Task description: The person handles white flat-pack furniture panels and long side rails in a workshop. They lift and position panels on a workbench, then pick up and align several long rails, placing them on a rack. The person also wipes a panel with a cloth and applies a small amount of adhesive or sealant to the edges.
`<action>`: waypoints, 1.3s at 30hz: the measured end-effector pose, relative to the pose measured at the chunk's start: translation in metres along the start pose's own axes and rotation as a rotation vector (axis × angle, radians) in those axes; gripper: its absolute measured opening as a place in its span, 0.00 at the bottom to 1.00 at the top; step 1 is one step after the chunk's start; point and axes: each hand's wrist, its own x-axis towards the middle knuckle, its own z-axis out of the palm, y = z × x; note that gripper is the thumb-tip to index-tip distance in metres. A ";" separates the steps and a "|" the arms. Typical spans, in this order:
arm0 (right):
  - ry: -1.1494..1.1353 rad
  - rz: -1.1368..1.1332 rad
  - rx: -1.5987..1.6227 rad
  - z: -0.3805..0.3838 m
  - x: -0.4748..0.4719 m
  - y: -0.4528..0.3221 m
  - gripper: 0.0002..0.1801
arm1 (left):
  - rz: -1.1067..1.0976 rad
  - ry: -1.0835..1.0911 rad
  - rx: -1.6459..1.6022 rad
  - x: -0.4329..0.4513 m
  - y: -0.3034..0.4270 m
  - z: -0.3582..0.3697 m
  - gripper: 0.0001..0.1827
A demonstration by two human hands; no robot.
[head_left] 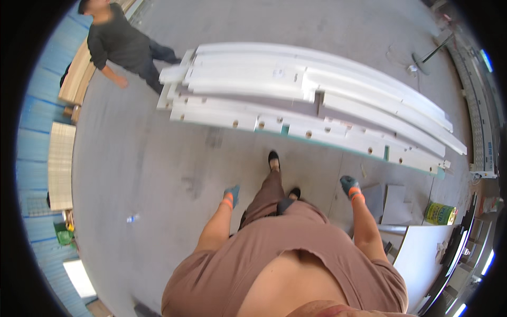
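Note:
Both my hands wear dark gloves with orange cuffs. Down at my left side, my left hand hangs over the concrete floor, touching nothing; its finger shape is too small to tell. My right hand is held out to the right with curled fingers, near grey sheets on the floor; whether it holds anything small cannot be told. In front of me lies a stack of long white panels, uneven at the ends. The nearest white boards have round holes and rectangular notches along them.
Another person in dark clothes stands beyond the stack's left end. A green and yellow can and a white-topped table are at my right. Wooden boards lean along the blue wall at left. A small plastic item lies on the floor.

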 end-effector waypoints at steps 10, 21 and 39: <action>-0.209 0.080 0.123 0.039 0.059 -0.139 0.23 | -0.002 -0.150 -0.014 0.108 0.202 0.028 0.11; 0.117 -0.228 0.196 0.048 0.178 -0.231 0.34 | 0.322 0.088 0.074 0.132 0.397 0.102 0.14; -0.002 -0.009 0.487 0.113 0.275 -0.272 0.38 | 0.501 0.690 0.034 0.206 0.512 -0.052 0.53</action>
